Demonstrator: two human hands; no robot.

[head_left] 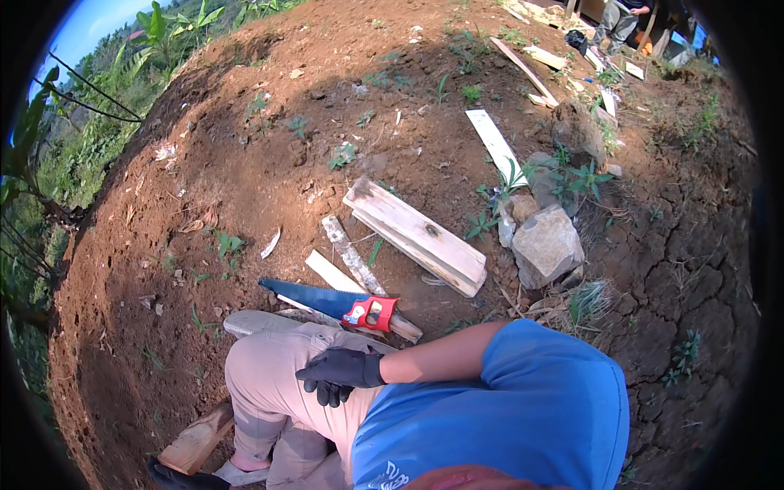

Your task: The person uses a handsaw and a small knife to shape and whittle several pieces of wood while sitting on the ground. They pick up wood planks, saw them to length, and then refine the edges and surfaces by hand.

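Hand (339, 371) gloved, resting on knee (269, 367), near handsaw (331, 302).

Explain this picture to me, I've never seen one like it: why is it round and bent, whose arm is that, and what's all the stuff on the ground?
The picture comes from a wide fisheye camera worn on a person's head, looking down. That lens bends straight edges and darkens the corners, hence the round look.

At the bottom you see the person's own body: a blue shirt and beige trousers. One arm reaches across, and its gloved hand in a black glove rests on the raised knee. It holds nothing. Which hand it is I cannot tell, and the other hand is out of sight.

The ground is bare reddish soil. Just beyond the knee lies a handsaw with a blue blade and red handle, on some wooden offcuts. Farther out are a thick pale plank, a grey stone and a thin white board. At top right, another person stands partly in view.
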